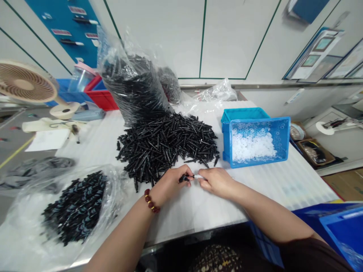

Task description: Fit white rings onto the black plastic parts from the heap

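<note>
In the head view, my left hand point(172, 180) is closed around a small black part point(184, 178), in front of the pile. My right hand point(217, 182) is closed on a thin white pen-like tool point(199, 176), whose metal end sticks out on the right of the fist. The tool's dark tip meets the black part between the two hands; exactly how they touch is too small to tell. Just behind the hands lies a large pile of slender black parts point(170, 139). A blue bin point(256, 162) of small translucent white rings point(252, 146) is tilted toward me, behind my right hand.
A tall clear bag of black parts point(136, 87) stands behind the pile. At the front left, an open plastic bag point(110, 200) holds more dark pieces. A fan point(28, 81), a red bin point(100, 94) and a teal bin point(245, 112) are farther back. Another blue bin point(326, 223) sits at lower right.
</note>
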Available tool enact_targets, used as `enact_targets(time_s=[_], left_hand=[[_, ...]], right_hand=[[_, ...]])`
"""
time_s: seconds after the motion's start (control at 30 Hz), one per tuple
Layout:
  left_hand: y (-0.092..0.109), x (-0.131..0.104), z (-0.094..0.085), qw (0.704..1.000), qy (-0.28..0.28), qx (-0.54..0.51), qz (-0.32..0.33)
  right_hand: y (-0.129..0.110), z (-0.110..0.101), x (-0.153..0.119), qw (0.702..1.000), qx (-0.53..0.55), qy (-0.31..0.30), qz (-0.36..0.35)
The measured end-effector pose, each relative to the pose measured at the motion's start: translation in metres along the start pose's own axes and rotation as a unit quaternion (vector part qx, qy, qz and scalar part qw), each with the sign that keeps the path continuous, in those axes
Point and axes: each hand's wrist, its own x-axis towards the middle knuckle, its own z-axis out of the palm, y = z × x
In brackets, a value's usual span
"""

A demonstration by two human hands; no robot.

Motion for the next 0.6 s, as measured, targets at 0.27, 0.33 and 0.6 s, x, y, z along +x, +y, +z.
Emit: enact_targets(time_s=[0.27,0.33,0.6], left_hand=[[-0.0005,-0.0001,0.0013,1.000,-0.001,0.000,-0.004],[-0.0010,0.0009,-0.0001,1.000,0.004,-0.007,0.007],[-0.0016,0.0020,-0.0060,0.998,0.016,-0.016,0.052]], right_hand=[[0.0000,-0.0002,-0.0006,1.000,0.004,0.006,0.029],[0.0018,0.0002,-0.0009,1.000,0.023,0.012,0.008],[0.0031,-0.0028,-0.0007,0.999,0.049,0.000,-0.005]])
